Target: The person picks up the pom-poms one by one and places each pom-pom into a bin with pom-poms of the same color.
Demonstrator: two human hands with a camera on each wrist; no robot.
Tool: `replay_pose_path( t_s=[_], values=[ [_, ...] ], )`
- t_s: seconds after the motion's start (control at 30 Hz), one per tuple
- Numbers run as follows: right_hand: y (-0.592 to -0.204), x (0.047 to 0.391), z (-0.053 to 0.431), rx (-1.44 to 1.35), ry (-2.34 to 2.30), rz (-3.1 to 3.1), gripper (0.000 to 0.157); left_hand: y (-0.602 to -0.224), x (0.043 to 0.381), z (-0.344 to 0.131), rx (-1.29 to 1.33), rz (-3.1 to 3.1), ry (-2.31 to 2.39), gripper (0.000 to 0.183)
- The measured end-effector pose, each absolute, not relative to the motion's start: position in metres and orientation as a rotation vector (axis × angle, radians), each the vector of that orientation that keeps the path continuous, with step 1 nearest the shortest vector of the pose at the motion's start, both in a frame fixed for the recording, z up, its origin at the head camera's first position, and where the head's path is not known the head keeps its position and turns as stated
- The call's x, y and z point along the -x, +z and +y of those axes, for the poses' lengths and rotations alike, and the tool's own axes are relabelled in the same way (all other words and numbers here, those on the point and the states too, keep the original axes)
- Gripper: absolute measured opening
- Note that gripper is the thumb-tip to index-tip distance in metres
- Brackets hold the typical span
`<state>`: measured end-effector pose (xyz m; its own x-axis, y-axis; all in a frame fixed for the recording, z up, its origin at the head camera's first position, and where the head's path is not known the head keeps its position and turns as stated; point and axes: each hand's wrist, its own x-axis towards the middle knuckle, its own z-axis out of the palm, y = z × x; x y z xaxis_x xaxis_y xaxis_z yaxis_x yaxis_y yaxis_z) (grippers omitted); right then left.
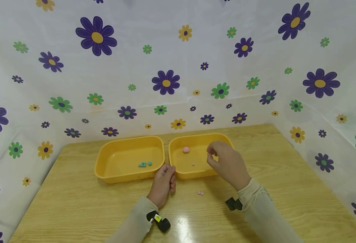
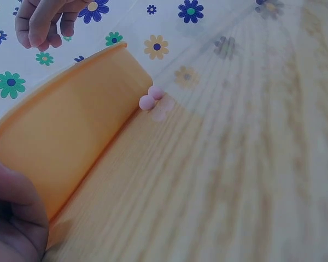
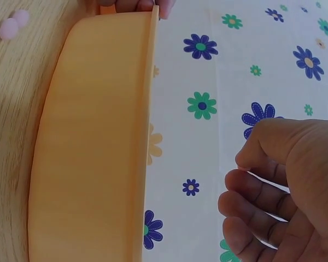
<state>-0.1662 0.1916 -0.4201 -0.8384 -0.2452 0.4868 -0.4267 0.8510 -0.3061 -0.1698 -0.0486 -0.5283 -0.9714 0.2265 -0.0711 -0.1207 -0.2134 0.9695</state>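
Observation:
My left hand (image 1: 162, 184) grips the near left corner of the right yellow tray (image 1: 196, 174), its thumb at the rim. Over the right side of that tray hangs my right hand (image 1: 228, 163), fingers loosely bent and thumb close to the index finger. No object shows between those fingers (image 3: 246, 191). Inside the right tray lie a larger pink ball (image 1: 186, 149) and a tiny pink ball (image 1: 193, 164). Two small pink balls (image 1: 200, 193) sit side by side on the table in front of it, also seen in both wrist views.
A second yellow tray (image 1: 105, 177) stands just left of the first, with several small blue balls (image 1: 143, 164) toward its near right. The wooden table (image 1: 74, 209) runs back to a white flowered cloth (image 1: 129, 67), which also hangs along both sides.

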Motion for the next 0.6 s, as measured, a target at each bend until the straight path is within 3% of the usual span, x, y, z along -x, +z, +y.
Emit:
replay_pose_path(
  t_s=[0.6],
  values=[
    [-0.4226,0.1642,0.1869,-0.517,0.553,-2.562,0.01,-0.5265,0.1699,-0.0492,-0.129,1.805,2.291,0.034]
  ],
)
